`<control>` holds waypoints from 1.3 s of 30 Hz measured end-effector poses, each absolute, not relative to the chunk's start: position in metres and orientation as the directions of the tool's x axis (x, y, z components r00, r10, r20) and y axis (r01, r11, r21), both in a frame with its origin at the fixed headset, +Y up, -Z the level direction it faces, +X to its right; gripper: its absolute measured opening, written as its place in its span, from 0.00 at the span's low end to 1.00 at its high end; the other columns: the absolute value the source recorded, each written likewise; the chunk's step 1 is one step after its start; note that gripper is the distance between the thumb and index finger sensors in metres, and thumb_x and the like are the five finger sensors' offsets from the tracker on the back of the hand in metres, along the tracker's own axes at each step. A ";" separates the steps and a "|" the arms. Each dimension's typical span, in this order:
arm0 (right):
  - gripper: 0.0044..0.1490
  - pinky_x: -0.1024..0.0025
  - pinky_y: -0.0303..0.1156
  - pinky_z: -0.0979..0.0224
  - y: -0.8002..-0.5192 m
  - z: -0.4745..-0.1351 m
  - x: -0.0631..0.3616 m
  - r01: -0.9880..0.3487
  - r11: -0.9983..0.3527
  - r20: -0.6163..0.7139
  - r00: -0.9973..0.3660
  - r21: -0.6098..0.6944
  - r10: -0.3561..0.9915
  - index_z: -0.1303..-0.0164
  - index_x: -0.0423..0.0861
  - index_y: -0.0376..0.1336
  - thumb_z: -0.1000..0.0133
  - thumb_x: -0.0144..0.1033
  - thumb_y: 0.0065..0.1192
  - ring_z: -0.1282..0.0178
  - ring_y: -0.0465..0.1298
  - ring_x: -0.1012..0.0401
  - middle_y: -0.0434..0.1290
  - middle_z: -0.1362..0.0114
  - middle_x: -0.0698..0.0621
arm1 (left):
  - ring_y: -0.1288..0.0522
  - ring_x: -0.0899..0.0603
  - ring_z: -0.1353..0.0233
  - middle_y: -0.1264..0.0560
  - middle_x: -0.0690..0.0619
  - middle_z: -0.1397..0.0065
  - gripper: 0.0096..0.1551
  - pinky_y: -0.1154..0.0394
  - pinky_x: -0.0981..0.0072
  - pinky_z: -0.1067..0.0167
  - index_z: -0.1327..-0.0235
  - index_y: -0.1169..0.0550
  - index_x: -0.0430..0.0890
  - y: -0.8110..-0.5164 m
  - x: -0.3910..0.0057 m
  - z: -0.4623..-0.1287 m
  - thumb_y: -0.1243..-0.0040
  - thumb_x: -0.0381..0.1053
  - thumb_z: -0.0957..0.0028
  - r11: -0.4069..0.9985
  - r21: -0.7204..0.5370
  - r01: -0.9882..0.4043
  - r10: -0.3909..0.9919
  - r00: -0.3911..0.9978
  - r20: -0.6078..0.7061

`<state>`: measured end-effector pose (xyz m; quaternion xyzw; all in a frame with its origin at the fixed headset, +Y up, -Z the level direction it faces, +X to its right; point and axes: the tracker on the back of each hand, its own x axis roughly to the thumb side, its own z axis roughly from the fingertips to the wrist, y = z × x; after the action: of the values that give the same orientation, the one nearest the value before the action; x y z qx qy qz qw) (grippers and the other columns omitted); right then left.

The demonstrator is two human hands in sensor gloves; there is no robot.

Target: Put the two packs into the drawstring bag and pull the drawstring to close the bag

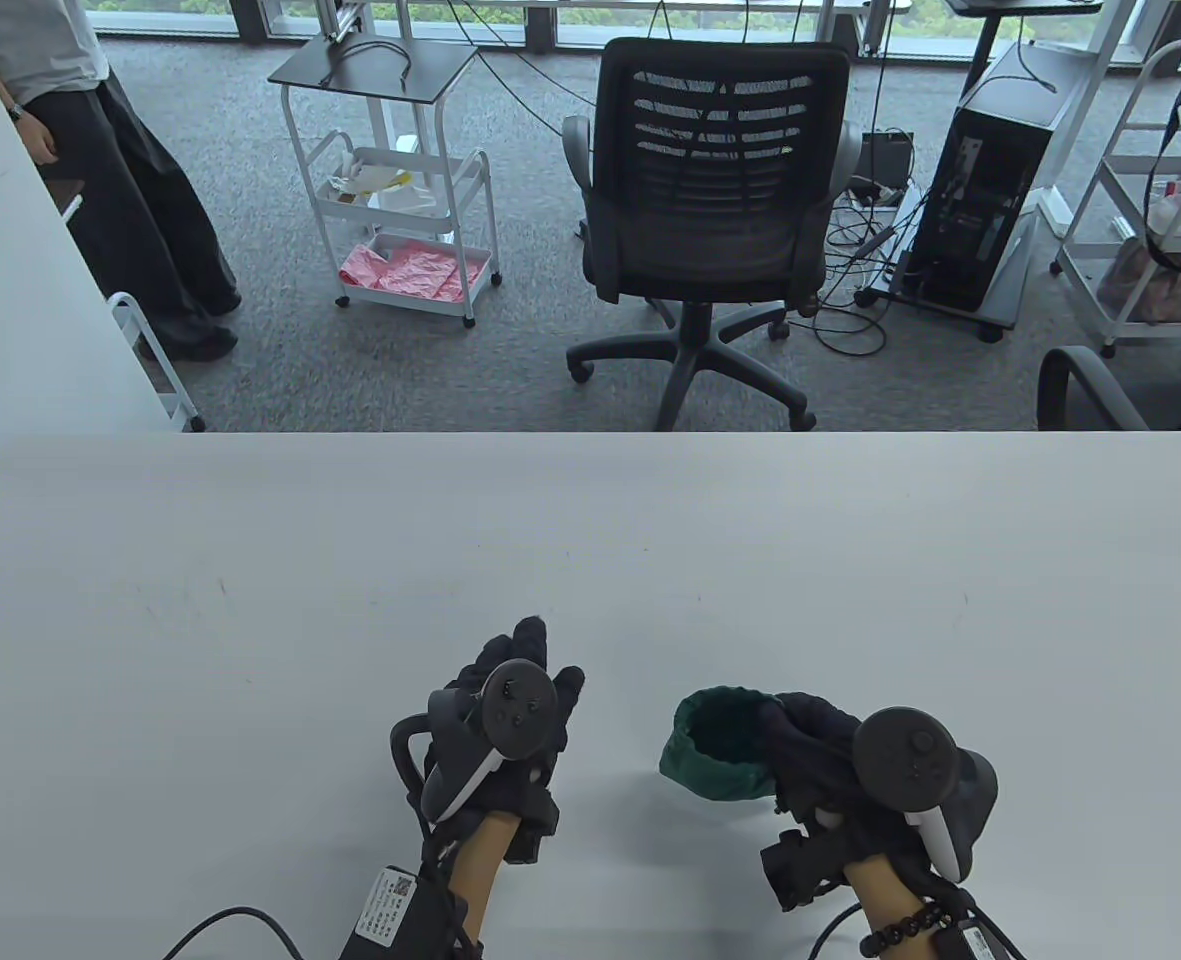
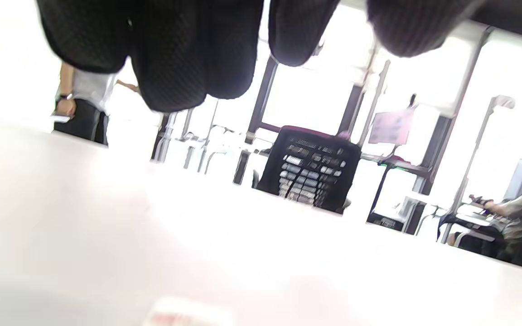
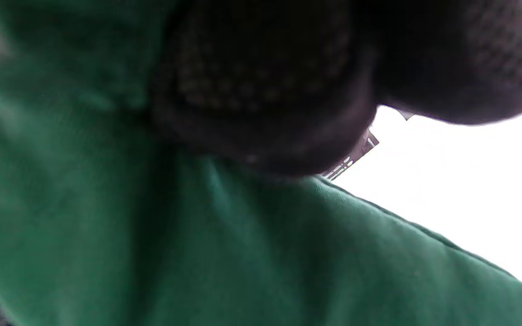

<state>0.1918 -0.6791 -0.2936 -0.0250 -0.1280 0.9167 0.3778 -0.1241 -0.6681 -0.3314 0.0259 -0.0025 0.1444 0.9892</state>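
Note:
The green drawstring bag (image 1: 715,750) stands on the white table (image 1: 590,540) near the front, its mouth open and dark inside. My right hand (image 1: 800,735) grips the bag's right rim; in the right wrist view its fingers (image 3: 261,81) curl over the green cloth (image 3: 243,253). Left of the bag and apart from it, my left hand (image 1: 535,660) lies low over the table with fingers stretched forward and holds nothing I can see. The left wrist view has a blurred pale thing (image 2: 188,315) at its bottom edge, under the palm. No pack shows plainly in any view.
A black office chair (image 1: 715,190) stands beyond the table's far edge. On the floor behind are a white cart (image 1: 405,230), a computer tower (image 1: 990,180) and cables. A person (image 1: 100,150) stands at the far left.

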 end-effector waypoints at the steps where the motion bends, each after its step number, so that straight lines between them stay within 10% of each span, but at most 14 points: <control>1: 0.27 0.69 0.87 0.70 -0.679 -0.294 0.194 -0.688 -0.677 0.048 -0.710 -0.261 0.702 0.54 0.36 0.77 0.46 0.46 0.68 0.79 0.86 0.66 0.86 0.68 0.52 | 0.25 0.26 0.30 0.32 0.32 0.23 0.41 0.30 0.29 0.35 0.23 0.35 0.45 -0.673 -0.124 -0.334 0.47 0.66 0.44 0.961 -0.004 -0.278 0.278 0.960 -0.013; 16: 0.27 0.69 0.87 0.69 -0.679 -0.295 0.205 -0.694 -0.655 0.037 -0.695 -0.299 0.718 0.53 0.36 0.77 0.45 0.46 0.68 0.78 0.86 0.66 0.86 0.68 0.51 | 0.24 0.24 0.32 0.32 0.29 0.24 0.44 0.29 0.29 0.37 0.20 0.38 0.45 -0.732 -0.102 -0.346 0.45 0.66 0.45 0.941 -0.332 -0.059 0.022 0.993 -0.116; 39: 0.27 0.69 0.87 0.69 -0.676 -0.292 0.209 -0.704 -0.641 0.038 -0.682 -0.306 0.731 0.53 0.36 0.77 0.45 0.46 0.67 0.78 0.86 0.66 0.86 0.68 0.51 | 0.19 0.30 0.39 0.28 0.30 0.29 0.50 0.25 0.34 0.40 0.20 0.46 0.38 -0.765 -0.076 -0.347 0.46 0.66 0.44 0.886 -0.417 0.201 -0.246 0.968 -0.055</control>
<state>0.2090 -0.6764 -0.2924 -0.0446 -0.1494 0.9047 0.3964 -0.0761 -0.7647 -0.3474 -0.2086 0.0530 -0.1152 0.9697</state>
